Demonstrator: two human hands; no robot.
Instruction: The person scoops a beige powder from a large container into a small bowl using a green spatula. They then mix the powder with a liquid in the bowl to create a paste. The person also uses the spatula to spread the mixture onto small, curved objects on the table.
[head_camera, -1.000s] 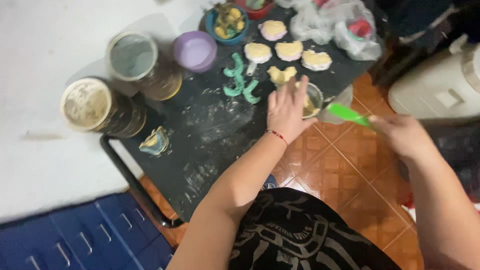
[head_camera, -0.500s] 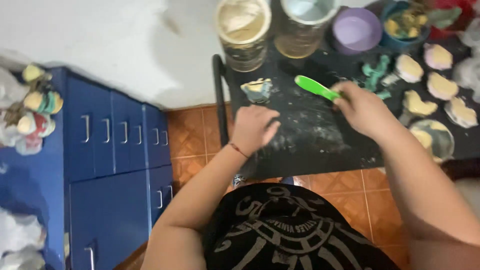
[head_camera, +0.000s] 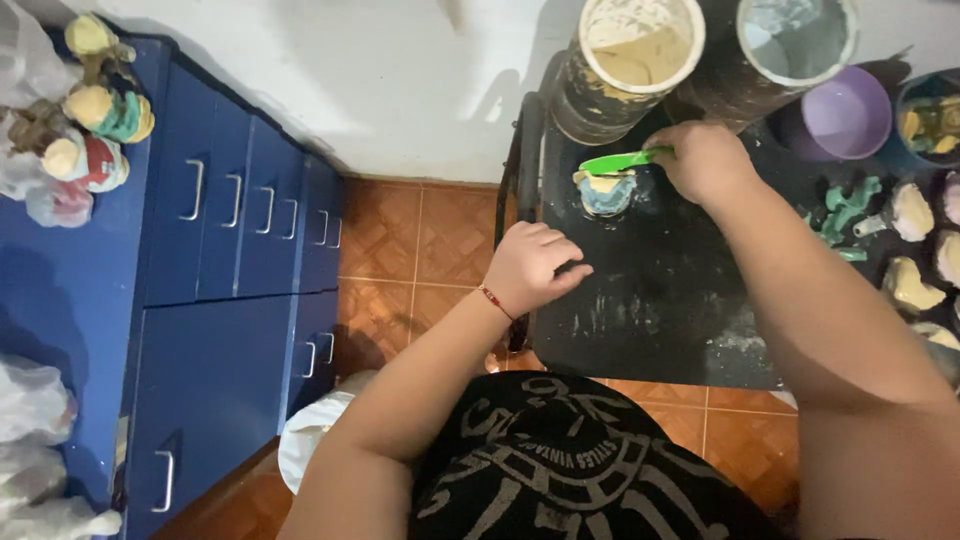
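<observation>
Right hand (head_camera: 705, 160) is clamping a light, stiff green spatula (head_camera: 622, 160) over the small, likely fragile mould (head_camera: 605, 192) at twelve o'clock of the loosely curled, empty left hand (head_camera: 535, 265).

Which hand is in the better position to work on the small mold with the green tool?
Right. The right hand holds the green tool, whose tip is over the small mold. The left hand rests at the black table edge, apart from it.

The right hand (head_camera: 705, 160) hides the green tool's (head_camera: 620, 160) handle — both big tins (head_camera: 640, 50) are cut off by the top edge — right-edge moulds (head_camera: 945, 255) run out of frame.
</observation>
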